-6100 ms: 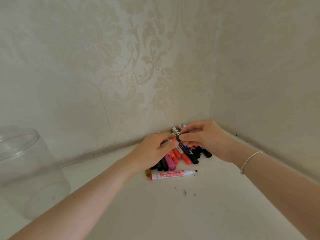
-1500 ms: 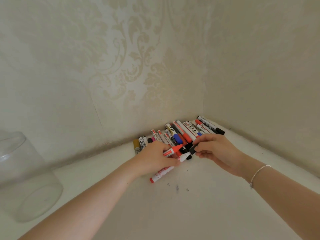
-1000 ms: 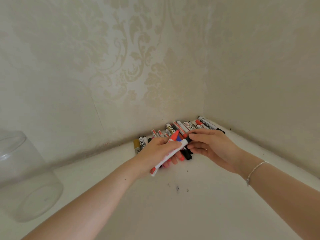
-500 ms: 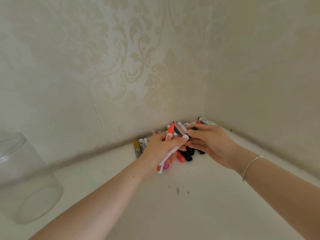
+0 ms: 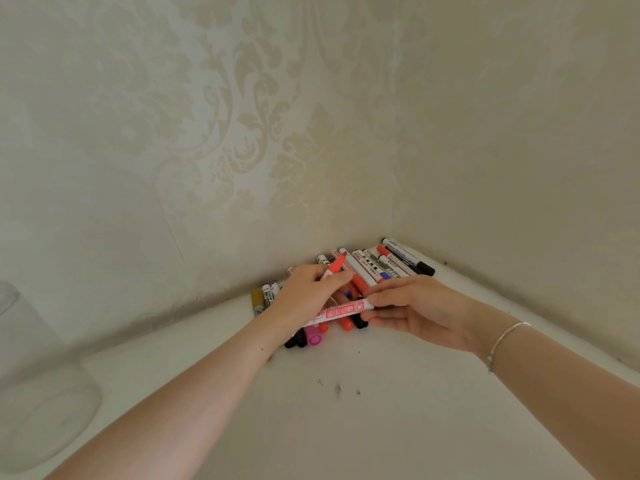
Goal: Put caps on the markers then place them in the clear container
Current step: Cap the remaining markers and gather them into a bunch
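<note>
Now the left hand (image 5: 311, 296) is gripping 2 markers: a red-capped one (image 5: 334, 268) sticking up past the thumb, and a white marker (image 5: 341, 312) that half a second ago was tilting steeply and is now lying nearly level, long axis running left to right, its right end pointing into the right hand (image 5: 412, 310). That hand's fingers are pinching this end, seemingly pressing a cap on, though none is showing. The pile (image 5: 377, 265) is sitting in the corner; the container (image 5: 38, 393) is waiting far left.
</note>
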A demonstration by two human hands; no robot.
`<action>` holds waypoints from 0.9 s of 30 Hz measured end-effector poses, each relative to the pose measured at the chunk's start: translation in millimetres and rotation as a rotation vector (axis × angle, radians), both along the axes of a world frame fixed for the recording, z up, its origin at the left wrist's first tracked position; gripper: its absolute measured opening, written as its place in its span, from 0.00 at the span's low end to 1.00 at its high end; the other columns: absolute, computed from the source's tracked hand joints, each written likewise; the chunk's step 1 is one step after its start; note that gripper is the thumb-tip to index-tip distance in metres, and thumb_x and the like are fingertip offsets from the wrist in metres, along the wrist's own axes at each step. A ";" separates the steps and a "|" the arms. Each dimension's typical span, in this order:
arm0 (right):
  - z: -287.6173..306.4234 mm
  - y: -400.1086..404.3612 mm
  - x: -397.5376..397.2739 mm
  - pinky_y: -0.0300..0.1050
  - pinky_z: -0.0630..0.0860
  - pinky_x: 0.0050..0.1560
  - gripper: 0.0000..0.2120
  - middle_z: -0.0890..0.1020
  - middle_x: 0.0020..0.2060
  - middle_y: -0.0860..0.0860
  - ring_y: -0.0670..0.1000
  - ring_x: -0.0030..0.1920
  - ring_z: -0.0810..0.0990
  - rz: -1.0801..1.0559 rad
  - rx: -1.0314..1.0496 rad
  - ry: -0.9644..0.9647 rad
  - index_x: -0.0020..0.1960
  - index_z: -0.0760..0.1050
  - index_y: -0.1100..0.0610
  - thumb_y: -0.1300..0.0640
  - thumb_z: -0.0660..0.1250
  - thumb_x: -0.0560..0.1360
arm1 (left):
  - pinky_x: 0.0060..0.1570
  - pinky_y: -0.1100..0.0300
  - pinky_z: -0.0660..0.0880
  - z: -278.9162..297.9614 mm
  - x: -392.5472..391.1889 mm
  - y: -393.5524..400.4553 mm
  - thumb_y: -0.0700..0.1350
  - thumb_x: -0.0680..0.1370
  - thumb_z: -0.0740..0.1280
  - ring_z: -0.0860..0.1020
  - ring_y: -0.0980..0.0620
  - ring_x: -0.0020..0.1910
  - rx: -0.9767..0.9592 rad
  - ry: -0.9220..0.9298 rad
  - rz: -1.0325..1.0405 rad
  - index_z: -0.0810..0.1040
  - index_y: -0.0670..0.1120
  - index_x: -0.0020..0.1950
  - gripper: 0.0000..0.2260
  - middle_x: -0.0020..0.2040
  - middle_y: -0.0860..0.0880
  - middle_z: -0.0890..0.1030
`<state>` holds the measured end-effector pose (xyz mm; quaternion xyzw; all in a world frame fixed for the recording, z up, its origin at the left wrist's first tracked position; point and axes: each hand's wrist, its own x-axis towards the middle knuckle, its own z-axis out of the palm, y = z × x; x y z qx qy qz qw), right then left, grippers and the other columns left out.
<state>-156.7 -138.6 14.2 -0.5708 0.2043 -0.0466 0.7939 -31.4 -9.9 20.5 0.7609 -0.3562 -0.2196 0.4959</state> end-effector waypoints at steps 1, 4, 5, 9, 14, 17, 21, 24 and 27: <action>0.5 -2.4 -1.8 0.43 0.82 0.46 0.07 0.84 0.45 0.61 0.53 0.42 0.85 0.031 -0.004 0.015 0.50 0.79 0.65 0.70 0.67 0.73 | 0.27 0.65 0.74 0.3 1.1 -2.4 0.49 0.79 0.65 0.78 0.57 0.24 0.009 -0.045 0.025 0.79 0.43 0.42 0.12 0.29 0.50 0.82; 3.7 -6.0 -6.1 0.41 0.81 0.43 0.09 0.84 0.44 0.60 0.52 0.40 0.84 0.107 -0.012 0.032 0.51 0.81 0.65 0.71 0.65 0.73 | 0.27 0.67 0.72 1.8 5.0 -11.9 0.50 0.79 0.65 0.77 0.56 0.26 -0.012 -0.105 0.042 0.79 0.44 0.40 0.13 0.33 0.48 0.82; 5.6 -6.7 -7.1 0.40 0.81 0.42 0.10 0.84 0.43 0.59 0.51 0.38 0.83 0.125 -0.027 0.033 0.50 0.81 0.64 0.71 0.64 0.74 | 0.28 0.67 0.72 3.2 4.6 -15.4 0.51 0.79 0.65 0.77 0.55 0.26 -0.016 -0.117 0.028 0.79 0.44 0.40 0.13 0.33 0.48 0.82; 18.6 -21.7 -13.7 0.38 0.76 0.37 0.10 0.84 0.39 0.57 0.49 0.33 0.78 0.085 -0.276 0.093 0.46 0.83 0.63 0.70 0.64 0.73 | 0.29 0.64 0.71 9.1 2.1 -33.2 0.49 0.80 0.64 0.74 0.55 0.25 -0.142 -0.160 0.113 0.78 0.41 0.40 0.13 0.30 0.50 0.79; 29.1 -71.3 -22.2 0.35 0.74 0.29 0.10 0.79 0.33 0.56 0.50 0.31 0.75 -0.388 -0.589 0.153 0.46 0.81 0.63 0.71 0.63 0.73 | 0.36 0.58 0.68 4.7 7.1 -44.7 0.51 0.80 0.61 0.70 0.53 0.32 -0.258 -0.265 0.305 0.78 0.38 0.48 0.17 0.33 0.47 0.73; 21.7 -88.7 -20.6 0.40 0.70 0.33 0.11 0.77 0.33 0.52 0.50 0.33 0.73 -0.549 -0.740 0.162 0.50 0.81 0.61 0.68 0.61 0.74 | 0.34 0.58 0.66 -4.4 5.9 -51.6 0.50 0.80 0.61 0.68 0.52 0.30 -0.178 -0.203 0.247 0.76 0.36 0.48 0.17 0.35 0.46 0.72; 3.4 -98.3 -10.4 0.32 0.63 0.22 0.14 0.75 0.34 0.51 0.48 0.28 0.68 -0.602 -0.957 0.156 0.55 0.79 0.62 0.67 0.57 0.77 | 0.29 0.58 0.61 -11.3 12.5 -60.9 0.46 0.79 0.60 0.64 0.54 0.27 -0.145 0.002 0.174 0.74 0.43 0.44 0.08 0.37 0.45 0.71; -9.5 -103.0 0.5 0.31 0.64 0.27 0.14 0.72 0.46 0.55 0.49 0.31 0.70 -0.606 -1.060 0.157 0.58 0.78 0.64 0.66 0.57 0.78 | 0.26 0.60 0.61 -14.2 13.8 -62.1 0.42 0.80 0.55 0.64 0.55 0.26 -0.174 0.070 0.137 0.77 0.45 0.45 0.12 0.34 0.47 0.70; -24.1 -110.0 12.0 0.41 0.69 0.44 0.14 0.71 0.49 0.55 0.54 0.43 0.73 -0.575 -1.282 0.206 0.60 0.77 0.64 0.66 0.58 0.78 | 0.27 0.60 0.64 -16.1 15.2 -62.3 0.41 0.81 0.54 0.67 0.55 0.26 -0.185 0.073 0.108 0.79 0.44 0.44 0.15 0.32 0.48 0.71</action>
